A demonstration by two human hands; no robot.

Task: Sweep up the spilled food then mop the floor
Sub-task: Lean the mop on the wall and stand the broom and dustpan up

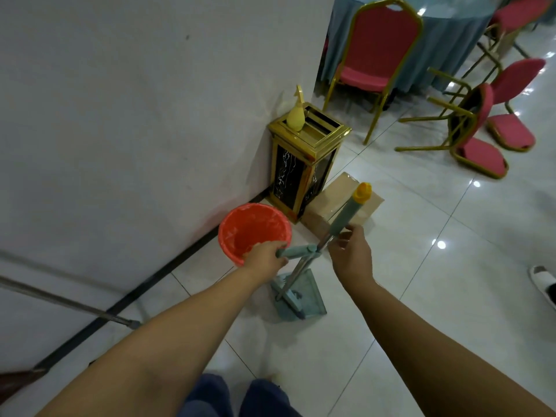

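Dustpan (304, 296) is gripped by the left hand (264, 257); right hand (352, 257) fingers are half open at the broom (349, 212), grip unclear. Better to tip it slowly over the orange bin (252, 227).

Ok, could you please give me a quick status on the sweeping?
Left hand grips dustpan handle. Right hand at broom handle, grip unclear. Dustpan on floor beside orange bin. Box just beyond.

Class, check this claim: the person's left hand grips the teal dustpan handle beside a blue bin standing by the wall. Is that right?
Not quite: the bin is orange, not blue. The head view shows the left hand gripping the teal dustpan handle beside an orange bin standing by the wall.
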